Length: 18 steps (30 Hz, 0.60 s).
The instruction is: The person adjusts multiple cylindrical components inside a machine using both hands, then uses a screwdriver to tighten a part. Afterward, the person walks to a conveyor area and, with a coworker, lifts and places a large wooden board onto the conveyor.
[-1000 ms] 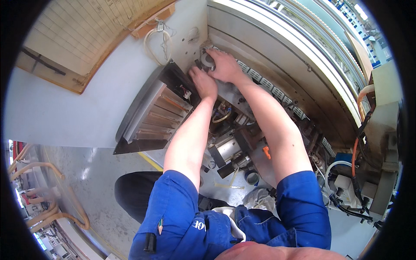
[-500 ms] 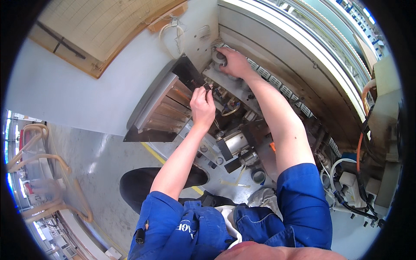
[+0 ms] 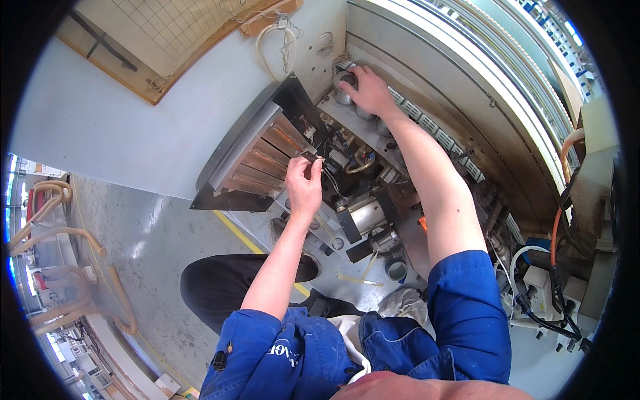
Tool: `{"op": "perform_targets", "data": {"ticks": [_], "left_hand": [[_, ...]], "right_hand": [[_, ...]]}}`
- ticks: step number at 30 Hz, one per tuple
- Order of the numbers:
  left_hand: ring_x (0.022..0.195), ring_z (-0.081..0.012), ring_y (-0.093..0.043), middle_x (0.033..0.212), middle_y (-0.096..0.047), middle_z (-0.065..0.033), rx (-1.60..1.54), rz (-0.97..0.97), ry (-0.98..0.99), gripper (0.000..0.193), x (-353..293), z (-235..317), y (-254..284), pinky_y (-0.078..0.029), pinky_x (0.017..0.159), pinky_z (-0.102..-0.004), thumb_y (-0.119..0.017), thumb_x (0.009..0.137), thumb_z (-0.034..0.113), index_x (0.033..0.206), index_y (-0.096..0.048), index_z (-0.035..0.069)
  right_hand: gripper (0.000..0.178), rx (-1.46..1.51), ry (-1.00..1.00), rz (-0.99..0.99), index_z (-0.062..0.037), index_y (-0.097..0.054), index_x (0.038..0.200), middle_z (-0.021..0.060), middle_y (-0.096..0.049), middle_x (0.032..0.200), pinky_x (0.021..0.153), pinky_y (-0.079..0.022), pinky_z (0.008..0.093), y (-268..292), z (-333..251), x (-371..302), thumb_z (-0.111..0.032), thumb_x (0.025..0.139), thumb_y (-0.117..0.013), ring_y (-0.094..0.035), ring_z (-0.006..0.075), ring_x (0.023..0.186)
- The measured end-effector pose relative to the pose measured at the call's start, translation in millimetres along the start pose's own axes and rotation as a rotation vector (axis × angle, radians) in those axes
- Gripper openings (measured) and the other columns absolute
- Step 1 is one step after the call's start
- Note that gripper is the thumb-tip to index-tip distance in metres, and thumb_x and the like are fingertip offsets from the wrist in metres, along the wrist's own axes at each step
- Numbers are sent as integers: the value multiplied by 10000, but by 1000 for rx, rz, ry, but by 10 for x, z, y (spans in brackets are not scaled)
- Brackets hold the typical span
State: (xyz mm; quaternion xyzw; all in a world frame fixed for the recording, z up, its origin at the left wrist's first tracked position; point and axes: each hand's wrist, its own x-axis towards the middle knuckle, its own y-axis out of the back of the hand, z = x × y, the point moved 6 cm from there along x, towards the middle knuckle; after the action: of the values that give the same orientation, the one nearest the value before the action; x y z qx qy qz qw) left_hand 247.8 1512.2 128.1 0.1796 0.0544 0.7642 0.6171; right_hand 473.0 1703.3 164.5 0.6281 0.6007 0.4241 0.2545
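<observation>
My left hand (image 3: 305, 187) is closed in a pinch on a small dark piece (image 3: 310, 157), in front of the machine's open panel. The piece is too small to name. My right hand (image 3: 372, 93) reaches far into the machine. Its thumb and fingers curve round the top of a round grey metal cylinder (image 3: 341, 97), which stands at the far end of a metal plate (image 3: 331, 109). Below my left hand's reach lie wires and a brass-coloured ring (image 3: 360, 163). The palm side of my right hand is hidden.
A hinged panel with copper-coloured strips (image 3: 257, 160) stands to the left. Nearer me are a silver motor-like cylinder (image 3: 365, 217) and a grey cup-like ring (image 3: 396, 269). Hoses and cables (image 3: 550, 293) run at the right. A framed chart (image 3: 167, 40) hangs at upper left.
My left hand has moved down, nearer to me, with the small dark piece. My right hand has stayed at the metal cylinder, its fingers slightly shifted. The view has tilted a little.
</observation>
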Motion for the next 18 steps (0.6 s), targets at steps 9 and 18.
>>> {"op": "perform_targets", "data": {"ticks": [9, 18], "left_hand": [[806, -199, -693, 903, -717, -105, -118, 6, 42, 145, -31, -1, -46, -529, 749, -314, -617, 1000, 71, 1117, -658, -4], [816, -234, -701, 921, -710, -132, -43, 34, -48, 137, 34, 268, -155, -539, 741, -340, -620, 985, 47, 1104, -671, 2]], "right_hand": [[506, -6, -3, 19, -35, -615, 1309, 215, -628, 1221, 982, -499, 487, -18, 12, 13, -409, 969, -586, -621, 416, 1135], [555, 23, -48, -20, -30, -592, 1297, 232, -700, 1177, 974, -510, 483, -17, 33, 37, -452, 938, -634, -650, 428, 1115]]}}
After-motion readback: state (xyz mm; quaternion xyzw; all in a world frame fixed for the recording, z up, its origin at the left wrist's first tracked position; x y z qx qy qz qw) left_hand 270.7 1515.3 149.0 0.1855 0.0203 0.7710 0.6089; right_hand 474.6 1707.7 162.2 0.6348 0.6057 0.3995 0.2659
